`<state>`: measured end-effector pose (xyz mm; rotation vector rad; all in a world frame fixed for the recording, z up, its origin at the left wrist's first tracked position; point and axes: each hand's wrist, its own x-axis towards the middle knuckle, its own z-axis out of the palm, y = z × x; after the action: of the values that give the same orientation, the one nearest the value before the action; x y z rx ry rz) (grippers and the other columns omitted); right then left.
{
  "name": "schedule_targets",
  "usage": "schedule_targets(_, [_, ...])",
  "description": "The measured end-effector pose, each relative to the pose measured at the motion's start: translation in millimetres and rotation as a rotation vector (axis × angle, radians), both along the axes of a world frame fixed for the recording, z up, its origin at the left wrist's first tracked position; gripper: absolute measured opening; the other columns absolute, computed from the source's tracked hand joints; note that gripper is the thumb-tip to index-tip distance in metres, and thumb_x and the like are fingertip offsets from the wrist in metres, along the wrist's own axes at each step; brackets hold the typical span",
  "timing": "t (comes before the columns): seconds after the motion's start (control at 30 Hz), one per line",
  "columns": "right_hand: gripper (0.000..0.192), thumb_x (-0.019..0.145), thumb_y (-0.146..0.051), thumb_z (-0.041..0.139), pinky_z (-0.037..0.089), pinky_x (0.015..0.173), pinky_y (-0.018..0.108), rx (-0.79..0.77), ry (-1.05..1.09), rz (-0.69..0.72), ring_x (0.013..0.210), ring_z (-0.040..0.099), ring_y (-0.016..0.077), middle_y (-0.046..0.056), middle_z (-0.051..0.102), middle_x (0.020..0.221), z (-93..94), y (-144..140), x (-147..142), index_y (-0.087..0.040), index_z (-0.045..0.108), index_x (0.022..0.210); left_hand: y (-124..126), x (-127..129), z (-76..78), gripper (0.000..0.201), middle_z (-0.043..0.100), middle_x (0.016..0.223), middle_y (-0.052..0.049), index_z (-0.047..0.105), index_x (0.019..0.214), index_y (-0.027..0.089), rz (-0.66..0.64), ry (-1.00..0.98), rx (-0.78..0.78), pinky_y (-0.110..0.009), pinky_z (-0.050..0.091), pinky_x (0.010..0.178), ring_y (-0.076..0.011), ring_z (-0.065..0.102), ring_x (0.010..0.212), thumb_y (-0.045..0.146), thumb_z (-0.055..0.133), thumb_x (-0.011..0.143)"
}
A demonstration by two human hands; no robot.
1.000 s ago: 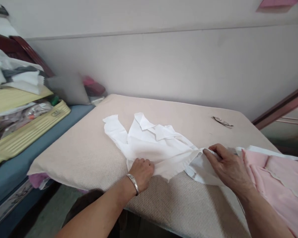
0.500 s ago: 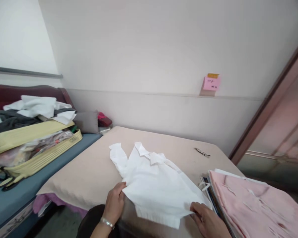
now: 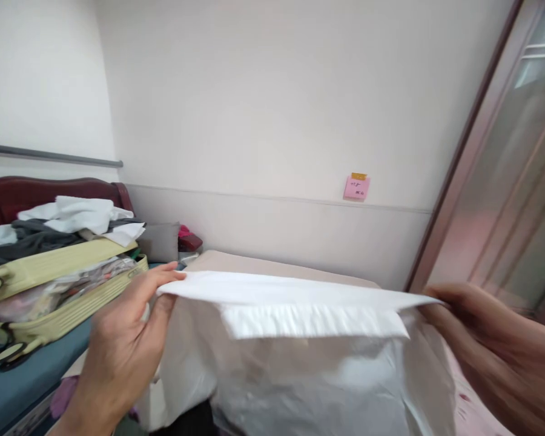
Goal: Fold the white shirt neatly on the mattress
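A white shirt (image 3: 309,375) hangs stretched between my two hands, raised off the bed. Its upper edge is pulled nearly straight, and a gathered band (image 3: 313,321) droops below that edge in the middle. My left hand (image 3: 131,333) pinches the left corner between thumb and fingers. On the other side my right hand (image 3: 485,339), partly blurred, grips the right corner. The collar and sleeves cannot be made out now.
Behind the shirt lies the beige bed cover (image 3: 227,261). At left an ajar yellow suitcase (image 3: 63,260) bears a heap of white and dark clothes (image 3: 82,215). Pink fabric (image 3: 470,399) shows at lower right. A pink note (image 3: 356,188) is stuck on the wall.
The shirt has gone from lying on the bed to being held up in front of me. Both hands have risen and spread apart, and my view has tilted upward.
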<state>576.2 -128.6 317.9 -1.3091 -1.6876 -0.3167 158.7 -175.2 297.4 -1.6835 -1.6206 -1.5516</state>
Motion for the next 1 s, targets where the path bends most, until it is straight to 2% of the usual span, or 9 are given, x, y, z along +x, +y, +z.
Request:
schedule_targets(0.13, [0.029, 0.095, -0.047, 0.044, 0.038, 0.06, 0.029, -0.144, -0.129, 0.071, 0.058, 0.052, 0.0177, 0.0, 0.056, 0.061, -8.8, 91.1, -8.0, -0.025, 0.054, 0.079, 95.3, -1.9, -8.8, 0.029, 0.069, 0.075, -0.002, 0.062, 0.078, 0.023, -0.013, 0.235, -0.384, -0.031, 0.045, 0.072, -0.023, 0.066, 0.077, 0.038, 0.046, 0.097])
schedule_targets(0.2, [0.023, 0.094, -0.039, 0.043, 0.035, 0.061, 0.029, -0.178, -0.226, 0.042, 0.062, 0.053, 0.0186, 0.002, 0.06, 0.068, -8.7, 141.3, -7.2, -0.024, 0.053, 0.08, 152.8, 3.0, -6.8, 0.028, 0.069, 0.076, -0.007, 0.058, 0.073, 0.021, 0.012, 0.331, -0.406, -0.031, 0.042, 0.073, -0.0239, 0.066, 0.08, 0.032, 0.047, 0.096])
schedule_targets(0.3, [0.017, 0.092, -0.029, 0.042, 0.036, 0.064, 0.031, -0.071, -0.295, -0.056, 0.069, 0.054, 0.0214, 0.007, 0.063, 0.078, 16.2, 192.8, -4.4, -0.022, 0.056, 0.085, 218.0, 13.2, 17.8, 0.024, 0.07, 0.086, -0.011, 0.06, 0.081, 0.019, 0.037, 0.37, -0.309, -0.031, 0.042, 0.078, -0.0238, 0.066, 0.086, 0.025, 0.042, 0.097])
schedule_targets(0.4, [0.016, 0.093, -0.025, 0.042, 0.04, 0.071, 0.033, 0.209, -0.22, -0.162, 0.082, 0.057, 0.0248, 0.011, 0.064, 0.087, 50.1, 202.3, -2.9, -0.021, 0.057, 0.09, 240.2, 19.7, 48.9, 0.026, 0.07, 0.101, -0.014, 0.062, 0.093, 0.017, 0.058, 0.342, -0.065, -0.033, 0.044, 0.088, -0.0253, 0.065, 0.099, 0.029, 0.039, 0.1])
schedule_targets(0.5, [0.016, 0.097, -0.025, 0.042, 0.043, 0.083, 0.036, 0.43, -0.14, -0.18, 0.098, 0.057, 0.027, 0.013, 0.064, 0.1, 54.0, 180.4, -2.6, -0.021, 0.057, 0.097, 228.8, 18.8, 50.1, 0.03, 0.069, 0.115, -0.015, 0.062, 0.107, 0.016, 0.044, 0.307, 0.183, -0.036, 0.043, 0.099, -0.0262, 0.061, 0.115, 0.033, 0.038, 0.101])
schedule_targets(0.57, [0.015, 0.098, -0.024, 0.042, 0.043, 0.09, 0.037, 0.458, -0.153, -0.134, 0.107, 0.055, 0.0274, 0.013, 0.063, 0.108, 30.6, 161.0, -3.1, -0.021, 0.056, 0.102, 215.7, 14.6, 25.6, 0.03, 0.067, 0.122, -0.014, 0.061, 0.113, 0.016, 0.037, 0.3, 0.216, -0.037, 0.042, 0.105, -0.0259, 0.059, 0.12, 0.032, 0.038, 0.101])
schedule_targets(0.67, [0.013, 0.098, -0.019, 0.043, 0.043, 0.091, 0.038, 0.295, -0.245, -0.051, 0.11, 0.054, 0.0275, 0.013, 0.062, 0.112, -37.4, 143.1, -5.5, -0.022, 0.055, 0.102, 206.7, 7.1, -40.1, 0.027, 0.066, 0.125, -0.013, 0.062, 0.109, 0.018, 0.029, 0.316, 0.088, -0.037, 0.039, 0.11, -0.0252, 0.058, 0.122, 0.029, 0.04, 0.099])
schedule_targets(0.83, [0.019, 0.096, -0.009, 0.041, 0.039, 0.079, 0.031, -0.244, -0.38, -0.032, 0.091, 0.054, 0.0226, 0.009, 0.061, 0.096, -181.0, 157.4, -15.9, -0.02, 0.055, 0.088, 229.2, 7.0, -161.8, 0.026, 0.068, 0.113, -0.012, 0.062, 0.091, 0.022, 0.025, 0.383, -0.385, -0.035, 0.042, 0.105, -0.0252, 0.06, 0.114, 0.025, 0.036, 0.096])
schedule_targets(1.0, [0.018, 0.095, -0.007, 0.046, 0.035, 0.078, 0.03, -0.588, -0.544, 0.016, 0.093, 0.056, 0.0213, 0.008, 0.065, 0.096, -283.6, 175.2, -21.2, -0.017, 0.061, 0.093, 248.8, 15.3, -243.8, 0.02, 0.069, 0.102, -0.013, 0.063, 0.08, 0.021, 0.008, 0.388, -0.97, -0.037, 0.045, 0.095, -0.0274, 0.061, 0.107, 0.021, 0.045, 0.089])
